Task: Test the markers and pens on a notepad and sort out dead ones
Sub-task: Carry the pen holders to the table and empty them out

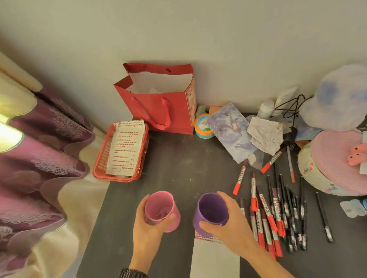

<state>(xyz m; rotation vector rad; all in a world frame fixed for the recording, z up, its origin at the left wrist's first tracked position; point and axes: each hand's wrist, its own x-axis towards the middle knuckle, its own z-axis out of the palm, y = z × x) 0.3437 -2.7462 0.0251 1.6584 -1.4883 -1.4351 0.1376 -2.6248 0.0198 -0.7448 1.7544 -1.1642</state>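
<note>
Pink cup (162, 211), just left of the notepad's (214, 264) far end, sits in the left hand (147, 225), whose fingers and thumb curl round its sides. The right hand (230, 221) wraps a purple cup (212, 211) over the notepad's far edge. Markers and pens (275, 220) lie heaped just right of the notepad on the dark tabletop (180, 171). Well beyond the notepad stand a red paper bag (166, 105) and an orange basket (100, 164).

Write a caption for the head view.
Left hand holds a pink cup, right hand a purple cup, beside markers and pens on a dark table.
</note>
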